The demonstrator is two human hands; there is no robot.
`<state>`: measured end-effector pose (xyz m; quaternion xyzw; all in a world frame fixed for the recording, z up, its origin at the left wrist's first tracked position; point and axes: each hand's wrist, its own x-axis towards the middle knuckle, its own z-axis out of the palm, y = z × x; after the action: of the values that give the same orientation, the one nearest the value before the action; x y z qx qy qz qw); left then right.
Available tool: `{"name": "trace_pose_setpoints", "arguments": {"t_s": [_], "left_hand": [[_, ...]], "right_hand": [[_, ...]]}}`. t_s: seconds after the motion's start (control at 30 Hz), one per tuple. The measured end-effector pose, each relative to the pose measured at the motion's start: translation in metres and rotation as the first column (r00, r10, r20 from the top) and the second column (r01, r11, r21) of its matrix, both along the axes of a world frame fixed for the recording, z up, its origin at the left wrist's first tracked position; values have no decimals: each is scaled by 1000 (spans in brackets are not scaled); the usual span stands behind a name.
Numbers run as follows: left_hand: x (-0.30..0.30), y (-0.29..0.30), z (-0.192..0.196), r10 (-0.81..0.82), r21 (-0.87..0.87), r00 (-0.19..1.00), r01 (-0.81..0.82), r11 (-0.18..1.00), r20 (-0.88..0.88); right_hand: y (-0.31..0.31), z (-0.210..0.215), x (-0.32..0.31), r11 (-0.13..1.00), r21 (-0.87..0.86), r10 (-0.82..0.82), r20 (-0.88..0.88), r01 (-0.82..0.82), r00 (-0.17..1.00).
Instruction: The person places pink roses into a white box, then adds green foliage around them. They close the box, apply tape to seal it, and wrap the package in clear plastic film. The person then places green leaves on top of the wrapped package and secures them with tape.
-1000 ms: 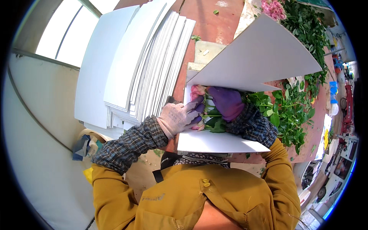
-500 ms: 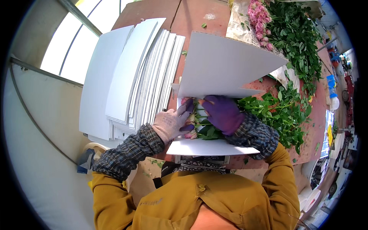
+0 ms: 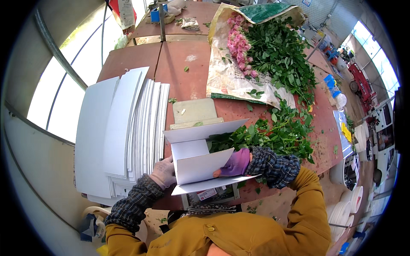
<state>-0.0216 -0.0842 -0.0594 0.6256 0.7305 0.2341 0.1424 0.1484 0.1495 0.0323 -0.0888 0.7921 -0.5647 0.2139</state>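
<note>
In front of me a white cardboard sheet (image 3: 200, 168) is folded into a trough with upright walls. Leafy rose stems (image 3: 224, 140) stick out of its right side; any blooms inside are hidden behind the panels. At the left end my left hand (image 3: 163, 173), in a pale glove, holds the cardboard's edge, its fingertips partly hidden. My right hand (image 3: 234, 164), in a purple glove, is closed on the near right part of the cardboard, thumb low beside the near panel.
A stack of white cardboard sheets (image 3: 115, 132) stands at the left on the red-brown table (image 3: 179, 55). Farther off, pink roses (image 3: 239, 45) lie on a spread wrapping sheet (image 3: 220, 72), their leafy stems to the right. Behind the trough lies a beige board (image 3: 194, 112).
The near cardboard panel has come up and now covers the roses. Both hands have moved from the flowers to the cardboard. My view has tilted up, showing more of the table.
</note>
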Motion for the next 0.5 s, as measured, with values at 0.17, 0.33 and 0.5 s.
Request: {"name": "trace_pose_setpoints", "arguments": {"t_s": [0.17,0.33,0.5], "left_hand": [[-8,-14,49,68,352,997,-75,933,30],[11,43,116,-216,214,971,191,958,101],[20,45,88,-244,-127,952,223,966,-183]], "right_hand": [[10,17,-20,867,222,417,171,-447,893],[7,-5,-28,733,306,632,25,-608,774],[136,88,-32,877,-225,380,-213,-424,900]]}}
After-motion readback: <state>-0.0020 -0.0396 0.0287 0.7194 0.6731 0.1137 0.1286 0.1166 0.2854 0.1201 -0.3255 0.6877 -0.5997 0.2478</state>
